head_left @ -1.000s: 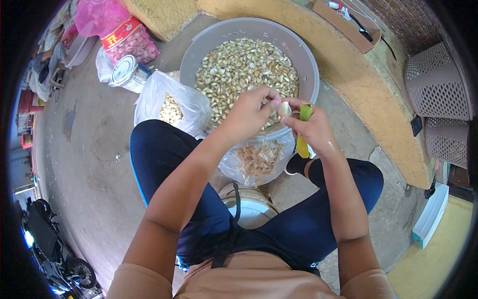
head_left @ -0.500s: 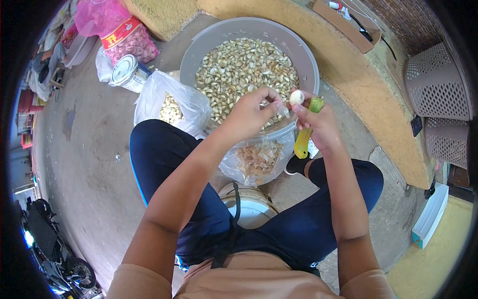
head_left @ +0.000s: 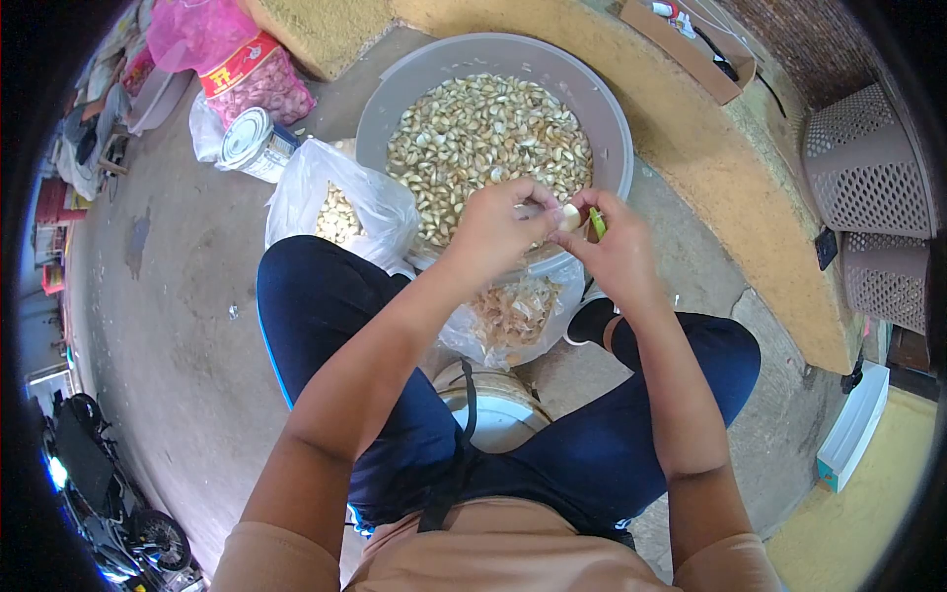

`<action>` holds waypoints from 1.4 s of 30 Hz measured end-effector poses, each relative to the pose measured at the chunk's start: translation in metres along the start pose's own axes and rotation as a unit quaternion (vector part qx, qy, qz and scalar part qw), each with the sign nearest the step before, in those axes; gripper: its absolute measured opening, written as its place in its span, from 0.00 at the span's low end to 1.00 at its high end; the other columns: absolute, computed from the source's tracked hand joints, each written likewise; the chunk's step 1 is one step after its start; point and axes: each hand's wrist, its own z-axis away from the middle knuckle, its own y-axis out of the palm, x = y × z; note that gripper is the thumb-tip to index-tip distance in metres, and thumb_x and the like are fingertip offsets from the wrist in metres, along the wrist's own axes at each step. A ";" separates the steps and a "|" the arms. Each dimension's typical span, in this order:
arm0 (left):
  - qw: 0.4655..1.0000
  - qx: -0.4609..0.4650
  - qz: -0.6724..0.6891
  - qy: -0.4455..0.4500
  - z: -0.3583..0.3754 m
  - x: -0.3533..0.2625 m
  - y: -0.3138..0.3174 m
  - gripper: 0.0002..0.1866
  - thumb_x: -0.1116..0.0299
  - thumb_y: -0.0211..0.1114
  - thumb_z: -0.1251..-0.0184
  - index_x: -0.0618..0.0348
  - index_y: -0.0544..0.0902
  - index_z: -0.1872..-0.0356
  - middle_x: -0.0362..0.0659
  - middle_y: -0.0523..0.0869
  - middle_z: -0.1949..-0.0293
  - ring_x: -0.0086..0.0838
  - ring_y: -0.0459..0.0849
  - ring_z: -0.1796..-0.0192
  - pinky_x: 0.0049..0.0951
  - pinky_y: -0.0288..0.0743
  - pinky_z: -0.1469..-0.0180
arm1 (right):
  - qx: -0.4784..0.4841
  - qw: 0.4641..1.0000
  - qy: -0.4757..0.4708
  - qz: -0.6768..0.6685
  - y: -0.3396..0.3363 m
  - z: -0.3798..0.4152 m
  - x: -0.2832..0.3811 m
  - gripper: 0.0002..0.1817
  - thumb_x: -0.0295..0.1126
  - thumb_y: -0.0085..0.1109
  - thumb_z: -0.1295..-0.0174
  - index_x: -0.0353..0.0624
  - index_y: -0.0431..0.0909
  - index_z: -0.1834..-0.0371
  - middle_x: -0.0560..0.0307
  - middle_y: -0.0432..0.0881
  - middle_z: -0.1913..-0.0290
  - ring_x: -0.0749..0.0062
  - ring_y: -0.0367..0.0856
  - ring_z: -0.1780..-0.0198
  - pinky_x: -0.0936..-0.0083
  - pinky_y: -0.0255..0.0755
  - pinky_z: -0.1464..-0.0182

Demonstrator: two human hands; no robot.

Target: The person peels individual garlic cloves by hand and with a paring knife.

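Note:
My left hand [head_left: 498, 229] and my right hand [head_left: 614, 247] meet over the near rim of a big grey basin [head_left: 385, 99] full of unpeeled garlic cloves [head_left: 488, 133]. Both pinch one pale garlic clove [head_left: 570, 217] between their fingertips. My right hand also grips a small knife with a yellow-green handle [head_left: 598, 225], mostly hidden behind its fingers. Below the hands lies a clear plastic bag of garlic skins [head_left: 513, 314].
A clear bag of peeled cloves [head_left: 340, 209] rests by my left knee. A tin can [head_left: 252, 143] and a red mesh sack of garlic [head_left: 258, 84] lie further left. A white bucket [head_left: 498, 409] stands between my legs. A yellow curb [head_left: 730, 168] runs along the right.
My right hand has come down and left, bringing the clove back against my left fingertips. The knife handle, plainly seen before, is now mostly hidden behind my right hand.

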 end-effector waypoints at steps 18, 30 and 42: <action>0.941 0.255 -0.214 -0.061 0.017 0.087 0.065 0.14 0.68 0.63 0.52 0.61 0.79 0.62 0.51 0.82 0.64 0.39 0.82 0.60 0.35 0.74 0.58 | 0.141 0.886 0.251 -0.363 -0.010 -0.007 -0.014 0.20 0.31 0.58 0.44 0.35 0.70 0.49 0.57 0.79 0.65 0.88 0.62 0.81 0.88 0.62 0.78; 0.835 0.362 -0.410 -0.069 0.044 0.140 0.084 0.15 0.74 0.53 0.47 0.58 0.76 0.56 0.53 0.80 0.59 0.44 0.80 0.55 0.42 0.73 0.56 | 0.285 0.897 0.320 -0.107 0.052 0.001 -0.075 0.15 0.29 0.58 0.52 0.33 0.76 0.61 0.61 0.72 0.81 0.78 0.68 0.84 0.82 0.63 0.83; 0.919 0.134 -0.305 0.210 0.063 0.241 0.107 0.18 0.66 0.53 0.39 0.54 0.72 0.47 0.48 0.73 0.45 0.37 0.69 0.42 0.38 0.58 0.39 | 0.232 0.972 0.015 -0.016 0.153 -0.043 0.030 0.20 0.36 0.60 0.54 0.30 0.75 0.61 0.37 0.79 0.64 0.47 0.78 0.59 0.64 0.70 0.53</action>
